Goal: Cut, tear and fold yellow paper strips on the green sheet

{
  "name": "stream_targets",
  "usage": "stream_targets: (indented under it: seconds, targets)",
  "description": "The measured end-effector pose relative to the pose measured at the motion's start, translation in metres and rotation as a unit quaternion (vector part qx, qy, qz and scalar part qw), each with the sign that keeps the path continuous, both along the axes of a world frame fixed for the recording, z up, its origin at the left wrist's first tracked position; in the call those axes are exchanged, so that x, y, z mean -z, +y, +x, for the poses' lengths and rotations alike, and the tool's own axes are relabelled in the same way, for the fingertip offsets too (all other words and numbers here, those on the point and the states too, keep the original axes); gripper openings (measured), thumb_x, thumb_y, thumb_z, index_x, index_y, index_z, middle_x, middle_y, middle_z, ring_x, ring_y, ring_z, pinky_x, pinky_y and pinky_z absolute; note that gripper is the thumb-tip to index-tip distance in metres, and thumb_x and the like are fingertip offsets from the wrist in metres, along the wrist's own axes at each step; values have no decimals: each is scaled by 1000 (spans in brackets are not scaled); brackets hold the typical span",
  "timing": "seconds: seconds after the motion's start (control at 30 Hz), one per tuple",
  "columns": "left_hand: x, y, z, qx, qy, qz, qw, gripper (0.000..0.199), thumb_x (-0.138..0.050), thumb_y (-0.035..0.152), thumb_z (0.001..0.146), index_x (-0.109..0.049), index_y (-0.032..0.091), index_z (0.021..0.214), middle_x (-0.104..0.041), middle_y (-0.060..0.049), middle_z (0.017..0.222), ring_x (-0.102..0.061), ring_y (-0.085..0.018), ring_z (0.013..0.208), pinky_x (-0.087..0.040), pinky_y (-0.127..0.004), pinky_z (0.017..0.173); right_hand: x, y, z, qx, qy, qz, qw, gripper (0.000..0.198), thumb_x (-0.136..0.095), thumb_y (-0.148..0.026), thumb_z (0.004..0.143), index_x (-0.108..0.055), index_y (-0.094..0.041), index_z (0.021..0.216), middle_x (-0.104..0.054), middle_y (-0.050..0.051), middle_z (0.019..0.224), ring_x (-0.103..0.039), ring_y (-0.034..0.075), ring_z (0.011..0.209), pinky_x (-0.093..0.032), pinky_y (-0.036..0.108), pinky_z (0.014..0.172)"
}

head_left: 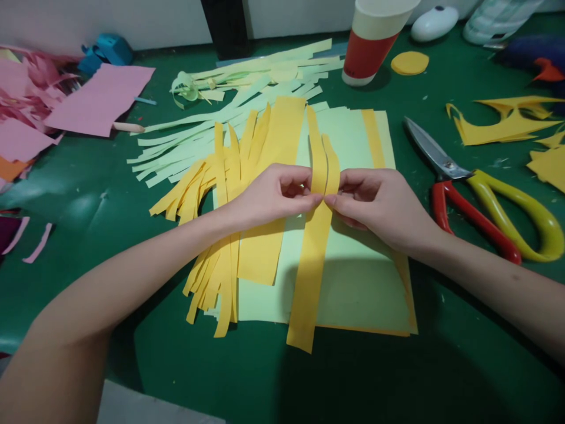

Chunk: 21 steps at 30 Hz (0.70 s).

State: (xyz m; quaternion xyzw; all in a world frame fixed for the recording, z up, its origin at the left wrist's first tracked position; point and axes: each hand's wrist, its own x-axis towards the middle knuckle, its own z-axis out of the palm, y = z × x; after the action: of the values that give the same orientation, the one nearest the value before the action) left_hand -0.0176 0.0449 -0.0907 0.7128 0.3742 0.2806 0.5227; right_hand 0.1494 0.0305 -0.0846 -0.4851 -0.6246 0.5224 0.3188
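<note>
A yellow paper strip, split lengthwise in its upper half, is held between my two hands. My left hand pinches the left half of the split, and my right hand pinches the right half, with the thumbs meeting where the split ends. Below them lie pale green paper sheets, with a yellow sheet edge showing underneath. Just left of the strip is a wider yellow paper piece. Several narrow yellow strips are heaped beside it, partly covered by my left forearm.
Red-and-yellow-handled scissors lie at the right, near yellow scraps. Pale green strips spread behind the sheets. A paper cup stands at the back beside yellow discs. Pink paper is piled on the left.
</note>
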Motion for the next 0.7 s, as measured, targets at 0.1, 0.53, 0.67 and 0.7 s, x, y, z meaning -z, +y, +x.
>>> stream_targets:
  seconds: [0.1,0.53,0.67,0.7]
  targets:
    - [1,0,0,-5,9,5,1000,18,-57,21,74,-49,16,58,-43,3,55,-41,-7,51,-31,-21,44,-1,0,0,1,-26,11,1000,20,-55,-6,69,-50,-16,52,-38,-6,41,-34,5,38,-23,21,37]
    - [2,2,0,-41,6,49,998,30,-60,22,74,-40,17,52,-43,4,50,-39,-6,46,-28,-20,40,0,-3,-2,10,30,-25,999,27,-50,-9,77,-42,-18,53,-38,-7,41,-32,3,36,-23,19,35]
    - [1,2,1,-45,-3,16,999,28,-59,26,76,-43,17,55,-42,4,49,-41,-7,45,-32,-21,42,2,-2,-1,18,78,-40,996,19,-52,-14,78,-48,-18,60,-40,-6,41,-34,4,36,-25,20,35]
    - [0,1,1,-46,-5,7,999,26,-58,27,76,-44,18,56,-43,4,50,-42,-7,45,-33,-22,43,3,-2,-1,19,87,-47,995,17,-52,-15,78,-49,-18,61,-40,-6,42,-35,5,36,-25,20,35]
